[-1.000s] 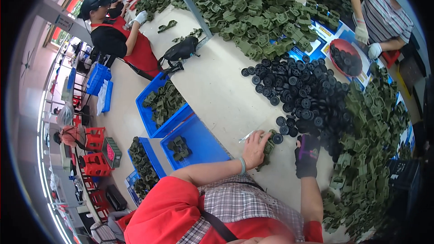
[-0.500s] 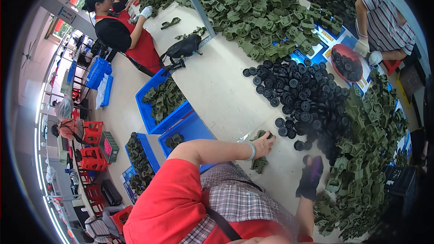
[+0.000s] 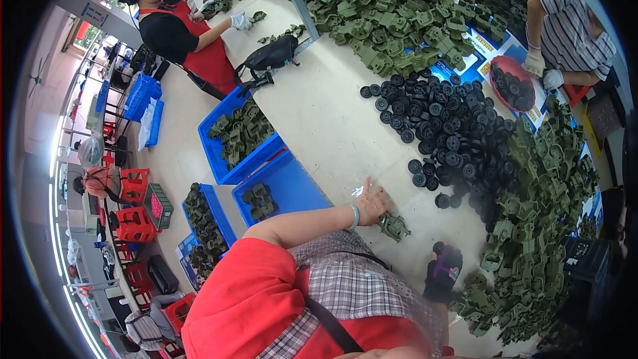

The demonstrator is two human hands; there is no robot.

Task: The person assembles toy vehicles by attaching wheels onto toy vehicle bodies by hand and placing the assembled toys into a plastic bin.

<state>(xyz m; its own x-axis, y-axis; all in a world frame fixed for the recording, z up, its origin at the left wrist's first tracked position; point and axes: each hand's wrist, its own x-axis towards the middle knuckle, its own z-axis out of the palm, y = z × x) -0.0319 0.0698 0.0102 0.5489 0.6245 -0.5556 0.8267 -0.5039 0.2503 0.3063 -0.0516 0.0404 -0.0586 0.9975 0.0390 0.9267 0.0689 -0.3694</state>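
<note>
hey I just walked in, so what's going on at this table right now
A person's bare left hand is spread open at one green plastic piece on the table. Their gloved right hand is near a heap of green pieces; whether it holds anything is unclear. A pile of black wheels lies beyond. At the upper right, a co-worker's gloved hands are by a red bowl with wheels in it.
</note>
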